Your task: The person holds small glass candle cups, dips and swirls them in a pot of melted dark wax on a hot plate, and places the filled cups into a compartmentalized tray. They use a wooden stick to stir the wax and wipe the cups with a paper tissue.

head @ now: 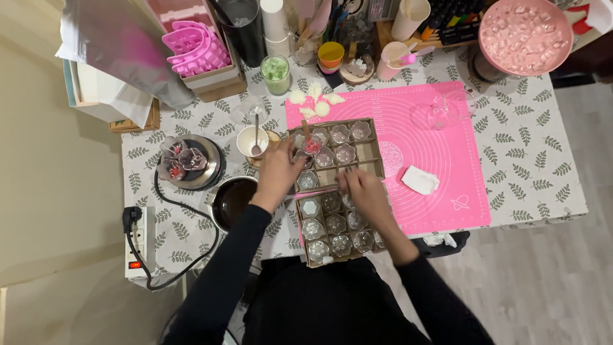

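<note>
Step in hand, as judged: setting small clear flower-shaped cups into two cardboard divider trays (370, 156) at the counter's (543, 160) near-middle. Left hand (279, 171) rests at the upper tray's left edge; grip cannot be told. Right hand (359, 190) pinches closed at a cup (345, 181) between the trays. Next move requires a precise fingertip grip. Obstructions: dark pot (231, 201), white bowl with spoon (253, 140), pink mat (440, 147).
</note>
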